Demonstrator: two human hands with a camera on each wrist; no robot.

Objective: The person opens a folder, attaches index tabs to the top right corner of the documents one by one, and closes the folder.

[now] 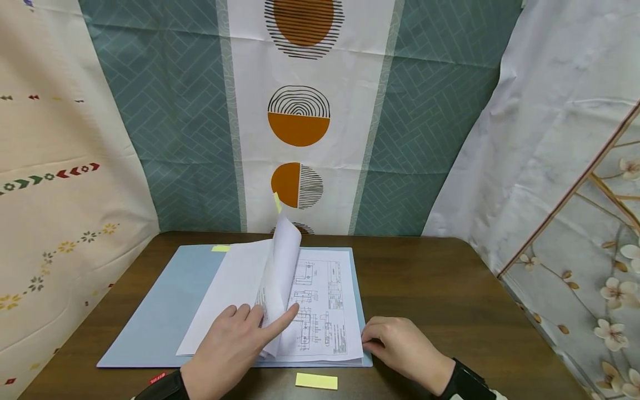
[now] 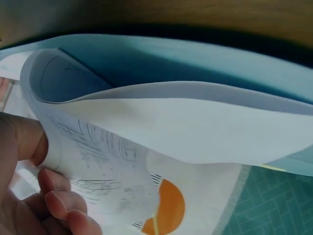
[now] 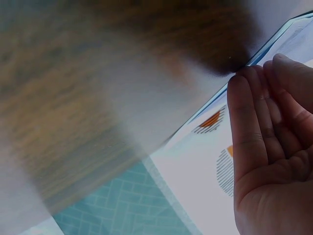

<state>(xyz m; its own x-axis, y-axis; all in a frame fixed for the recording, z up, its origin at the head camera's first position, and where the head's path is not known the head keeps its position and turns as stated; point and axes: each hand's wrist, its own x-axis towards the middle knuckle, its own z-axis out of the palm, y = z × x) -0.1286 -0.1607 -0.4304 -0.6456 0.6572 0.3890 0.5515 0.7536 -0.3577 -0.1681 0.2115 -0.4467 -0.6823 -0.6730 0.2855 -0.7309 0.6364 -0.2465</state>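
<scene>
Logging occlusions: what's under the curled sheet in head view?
A drawing page shows from under the curled sheet, on its right, with the blue folder beneath. What the curled sheet and left hand cover can't be seen.

at the frame's right edge, the right hand is shown palm-on, its fingers lightly bent and the thumb tip held close to theirs. the fingertips are placed at the edge of a blue folder holding white paper. the brown desk is blurred; below, a teal patterned cloth is bordered by a white strip printed with orange-and-black motifs.
</scene>
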